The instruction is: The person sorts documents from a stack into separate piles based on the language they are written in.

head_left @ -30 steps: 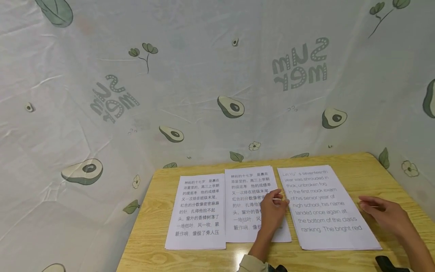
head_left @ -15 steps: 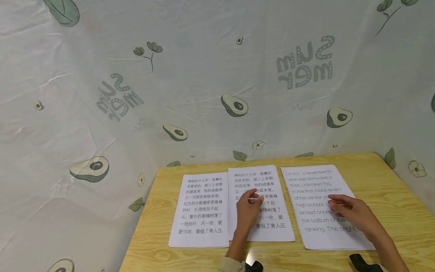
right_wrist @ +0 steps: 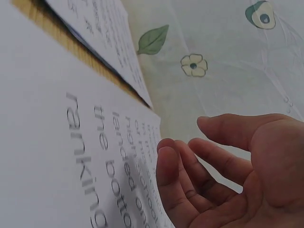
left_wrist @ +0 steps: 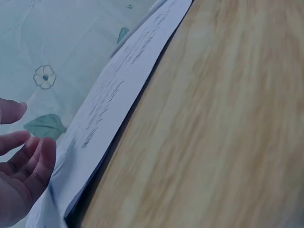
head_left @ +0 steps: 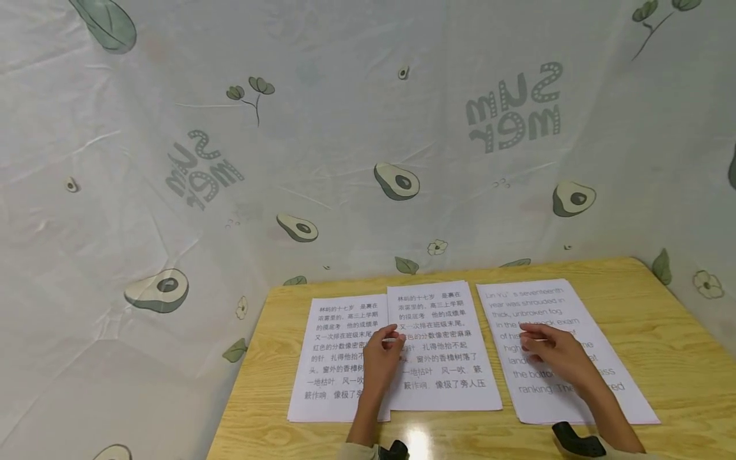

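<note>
Three stacks of printed paper lie side by side on the wooden table. My left hand [head_left: 381, 359] hovers over the seam between the left stack [head_left: 336, 358] and the middle stack [head_left: 439, 358], both printed in Chinese characters. In the left wrist view its loosely bent fingers [left_wrist: 40, 166] hold nothing, with thumb and fingers apart. My right hand [head_left: 556, 358] is above the right stack [head_left: 526, 303], printed in large English text, and covers part of the lines. Seen from the right wrist, the fingers [right_wrist: 204, 178] are loosely bent around air, over the sheet with their shadow on it.
The yellow wood-grain table [head_left: 678, 358] shows bare to the right of the stacks and along the front. Behind and to the left hangs a pale curtain [head_left: 322, 140] with avocados, leaves and mirrored lettering. A strip of wood separates the middle and right stacks.
Both hands have moved left: the left from the middle stack's right edge to its left edge, the right from beside the English stack to above it. The stacks stay put.
</note>
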A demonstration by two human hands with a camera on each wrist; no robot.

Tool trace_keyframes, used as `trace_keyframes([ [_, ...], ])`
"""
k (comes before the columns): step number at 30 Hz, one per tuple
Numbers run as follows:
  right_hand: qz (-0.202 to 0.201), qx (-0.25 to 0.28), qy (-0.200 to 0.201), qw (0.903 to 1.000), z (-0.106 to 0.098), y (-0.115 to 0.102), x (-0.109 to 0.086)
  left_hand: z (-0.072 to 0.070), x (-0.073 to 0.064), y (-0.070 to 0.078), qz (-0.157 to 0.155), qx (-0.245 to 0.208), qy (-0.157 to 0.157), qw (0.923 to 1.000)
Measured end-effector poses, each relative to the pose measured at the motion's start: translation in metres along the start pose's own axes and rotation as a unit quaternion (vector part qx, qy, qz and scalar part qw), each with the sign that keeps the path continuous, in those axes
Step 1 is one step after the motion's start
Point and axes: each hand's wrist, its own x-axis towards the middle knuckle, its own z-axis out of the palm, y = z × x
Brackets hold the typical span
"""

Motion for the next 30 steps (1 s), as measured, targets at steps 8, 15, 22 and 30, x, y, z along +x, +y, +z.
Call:
trace_keyframes([
  [8,0.001,0.000,-0.006,1.0000,0.021,-0.010,0.008,-0.020,0.004,-0.003,0.009,0.047,0.006,0.9988],
  [15,-0.008,-0.023,-0.005,0.9997,0.037,-0.019,0.013,-0.025,0.006,-0.005,-0.004,0.082,0.005,0.9966],
  [22,-0.013,-0.038,-0.017,0.9991,0.050,-0.024,0.013,-0.026,0.007,-0.008,-0.011,0.105,0.000,0.9944],
  [30,-0.014,-0.093,0.002,0.9956,0.058,-0.021,0.015,-0.026,0.010,-0.012,0.008,0.129,-0.013,0.9915],
])
